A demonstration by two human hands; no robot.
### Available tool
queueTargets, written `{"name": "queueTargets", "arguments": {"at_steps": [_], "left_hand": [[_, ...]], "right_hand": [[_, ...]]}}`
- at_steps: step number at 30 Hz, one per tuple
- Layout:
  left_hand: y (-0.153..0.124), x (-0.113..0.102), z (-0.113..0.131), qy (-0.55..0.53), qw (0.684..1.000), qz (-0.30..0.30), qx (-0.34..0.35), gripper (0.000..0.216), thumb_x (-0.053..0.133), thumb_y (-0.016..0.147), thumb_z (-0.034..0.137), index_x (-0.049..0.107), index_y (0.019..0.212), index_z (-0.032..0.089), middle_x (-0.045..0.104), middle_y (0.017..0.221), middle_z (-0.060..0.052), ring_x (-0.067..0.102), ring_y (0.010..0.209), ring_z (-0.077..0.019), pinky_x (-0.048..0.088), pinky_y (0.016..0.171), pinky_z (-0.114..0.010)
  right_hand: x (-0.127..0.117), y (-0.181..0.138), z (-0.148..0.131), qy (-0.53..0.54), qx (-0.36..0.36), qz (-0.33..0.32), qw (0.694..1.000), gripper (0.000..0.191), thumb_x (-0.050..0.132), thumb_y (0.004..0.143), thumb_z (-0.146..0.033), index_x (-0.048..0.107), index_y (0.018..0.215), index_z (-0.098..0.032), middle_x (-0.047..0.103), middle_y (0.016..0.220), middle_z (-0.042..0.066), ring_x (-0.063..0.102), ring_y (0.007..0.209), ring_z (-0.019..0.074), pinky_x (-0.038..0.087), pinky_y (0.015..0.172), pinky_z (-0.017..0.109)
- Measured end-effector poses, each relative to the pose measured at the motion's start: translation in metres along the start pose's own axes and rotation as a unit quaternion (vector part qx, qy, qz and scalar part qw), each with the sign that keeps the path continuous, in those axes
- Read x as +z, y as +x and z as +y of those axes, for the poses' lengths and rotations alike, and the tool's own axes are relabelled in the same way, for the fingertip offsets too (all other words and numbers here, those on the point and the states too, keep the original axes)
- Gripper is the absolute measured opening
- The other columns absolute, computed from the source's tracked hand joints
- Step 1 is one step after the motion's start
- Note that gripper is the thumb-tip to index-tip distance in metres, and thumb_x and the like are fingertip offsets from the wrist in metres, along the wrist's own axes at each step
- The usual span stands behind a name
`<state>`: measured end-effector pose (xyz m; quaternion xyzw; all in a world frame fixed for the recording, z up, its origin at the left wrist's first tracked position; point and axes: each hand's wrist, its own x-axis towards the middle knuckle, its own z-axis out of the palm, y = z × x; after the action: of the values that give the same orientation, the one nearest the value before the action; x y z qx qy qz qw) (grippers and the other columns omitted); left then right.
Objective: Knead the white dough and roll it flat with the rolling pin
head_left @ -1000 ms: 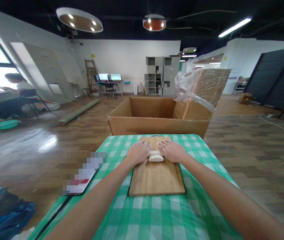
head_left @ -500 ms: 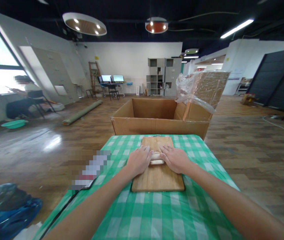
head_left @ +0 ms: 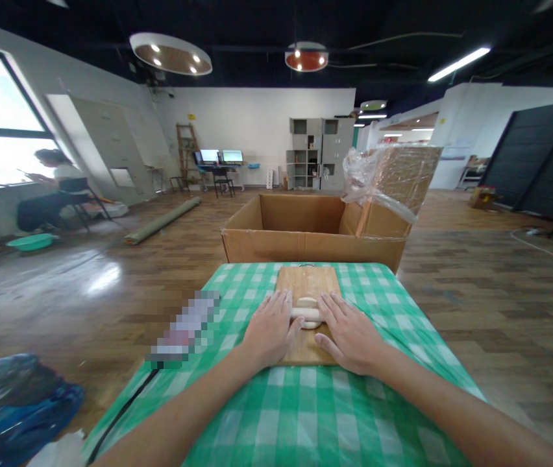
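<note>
So both hands are lying flat and open, palms down, fingers stretched forward, not gripping anything. The left hand (head_left: 269, 327) and right hand (head_left: 349, 331) are just pressing down on the board (head_left: 308, 282), with the dough (head_left: 307, 314) sitting right between them. The dough is a short pale roll lying crosswise, its long axis running from one thumb side to the other, and each end is touching or tucking under a hand's inner edge (can't tell how far under). A second small lump is sitting just past it, out toward the fingertips. Neither hand is nearer; they're flanking it evenly. Compared with a second ago, the hands and dough are sitting closer to the board's near edge. The heels of the palms are now hanging over onto the checked cloth (head_left: 306, 402), and the fingers are looking straighter and more splayed. Well beyond the fingertips, the open box (head_left: 306, 245) is standing past the cloth's far edge.
</note>
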<state>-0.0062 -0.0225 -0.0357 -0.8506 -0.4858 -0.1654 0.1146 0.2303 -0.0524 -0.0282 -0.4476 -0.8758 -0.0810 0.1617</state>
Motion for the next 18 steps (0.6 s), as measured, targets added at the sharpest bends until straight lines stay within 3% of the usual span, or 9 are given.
{"name": "queueTargets", "arguments": {"at_steps": [18], "left_hand": [[-0.035,-0.012,0.009,-0.006,1.000,-0.016,0.014,0.068,0.038,0.100,0.050,0.031,0.154,0.008,0.033,0.161,-0.019,0.027,0.151,-0.0315,0.027,0.122,-0.050]], "right_hand": [[-0.015,-0.029,-0.018,0.014,-0.024,-0.015,0.999,0.084,0.043,0.097,-0.060,0.019,0.161,-0.011,0.024,0.164,0.018,0.025,0.150,0.0356,0.025,0.121,0.055]]}}
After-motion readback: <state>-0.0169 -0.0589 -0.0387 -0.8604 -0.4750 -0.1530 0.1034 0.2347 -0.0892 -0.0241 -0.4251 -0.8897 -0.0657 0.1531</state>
